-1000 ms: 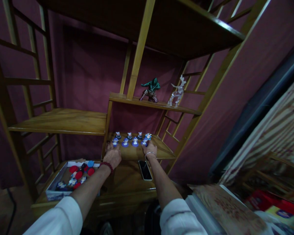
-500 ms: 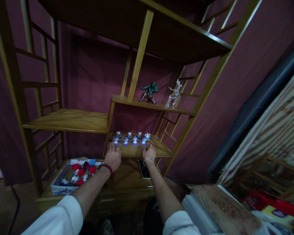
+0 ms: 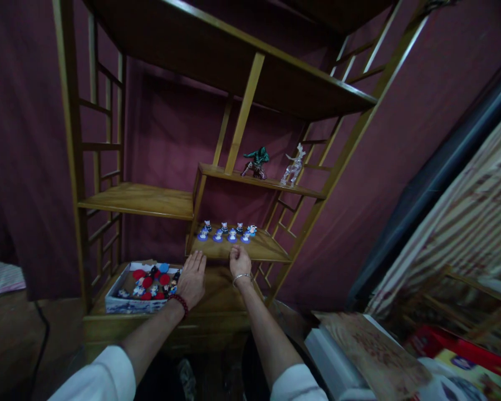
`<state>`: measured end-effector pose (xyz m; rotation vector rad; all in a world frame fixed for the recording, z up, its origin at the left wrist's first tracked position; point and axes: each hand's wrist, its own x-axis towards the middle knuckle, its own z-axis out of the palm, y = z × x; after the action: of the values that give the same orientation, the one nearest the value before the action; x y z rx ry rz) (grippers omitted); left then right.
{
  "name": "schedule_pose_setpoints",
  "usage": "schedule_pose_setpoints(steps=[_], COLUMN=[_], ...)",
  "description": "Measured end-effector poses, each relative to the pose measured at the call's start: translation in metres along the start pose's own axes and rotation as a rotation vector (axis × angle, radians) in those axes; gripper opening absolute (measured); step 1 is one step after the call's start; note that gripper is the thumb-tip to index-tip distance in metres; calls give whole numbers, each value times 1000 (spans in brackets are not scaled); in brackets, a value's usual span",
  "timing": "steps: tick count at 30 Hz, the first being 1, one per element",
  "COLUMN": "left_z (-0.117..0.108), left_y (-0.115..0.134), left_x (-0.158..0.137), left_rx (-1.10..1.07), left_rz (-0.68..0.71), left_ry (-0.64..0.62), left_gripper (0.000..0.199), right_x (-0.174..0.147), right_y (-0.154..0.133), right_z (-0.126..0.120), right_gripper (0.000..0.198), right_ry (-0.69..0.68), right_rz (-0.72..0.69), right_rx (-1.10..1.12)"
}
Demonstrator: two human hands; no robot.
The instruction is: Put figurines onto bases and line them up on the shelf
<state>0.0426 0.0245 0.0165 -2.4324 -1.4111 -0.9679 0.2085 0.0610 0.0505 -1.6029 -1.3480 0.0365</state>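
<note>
A: Whereabouts on the mini figurines?

B: Low shelf [image 3: 217, 250], in two rows. Four purple-based figurines [image 3: 217, 235] along the front, four back-row figurines [image 3: 224, 227] close behind. All inside the little niche.

A: And hands?

B: Left hand [image 3: 191, 280] flat by the shelf's front edge, fingers straight and side by side, nothing visible in it. Right hand [image 3: 240, 264] curled just in front of the two rightmost front ones, seemingly not touching. Can't tell if holding anything.

A: Anything to worry about?

B: Knocking one over, probably, with a knuckle brushing the front row. Might go domino into the row behind, given gaps that small. Maybe a snag too: bangle [image 3: 242, 275] on the right wrist, pretty near the shelf lip.

A: Anything in the way?

B: Yep, upper shelf [image 3: 273, 184] like a roof, so not much room from above. On top of it, a green-hooded figure [image 3: 256, 161] and a clear deer figure [image 3: 293, 167]. Front row also blocking the back. Just beside the left hand, an open box [image 3: 136, 306] of red discs [image 3: 139, 274] and loose figurines [image 3: 140, 289], easy to bump.
</note>
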Motion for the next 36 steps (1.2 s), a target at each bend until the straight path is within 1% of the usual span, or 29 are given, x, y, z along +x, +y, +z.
schedule_pose_setpoints(steps=[3, 6, 9, 12, 17, 22, 26, 29, 32, 36], left_z=[-3, -7, -11, -13, -12, -13, -12, -8, -3, 1], left_y=[-1, -4, -9, -19, -34, -42, -47, -52, -58, -65], left_x=[-18, -36, -51, -62, -77, -89, -97, -102, -107, -111], left_rx=[-45, -62, -56, -48, -26, -34, -28, -28, -13, -1], left_rz=[-12, -67, -137, -179, -213, -248, -213, -241, -234, -262], left_ry=[-14, -82, -165, -208, -235, -274, -296, -322, -370, -442], left_gripper=[59, 60, 61, 60, 51, 54, 58, 54, 48, 47], right_x=[-20, -41, -62, -82, -111, -133, -142, -149, -155, -160], right_y=[-14, -25, -31, -33, -32, -35, -37, -37, -36, -35], right_z=[6, 18, 35, 52, 74, 90, 103, 112, 120, 129], right_gripper=[23, 24, 24, 24, 25, 25, 23, 24, 26, 26], right_ry=[-19, -34, -56, -98, -197, -296, -397, -443, -477, -539], right_rz=[-65, -109, -120, -94, -22, 17, 58, 52, 47, 40], right_rx=[77, 147, 177, 180, 62, -73, -104, -131, -181, -251])
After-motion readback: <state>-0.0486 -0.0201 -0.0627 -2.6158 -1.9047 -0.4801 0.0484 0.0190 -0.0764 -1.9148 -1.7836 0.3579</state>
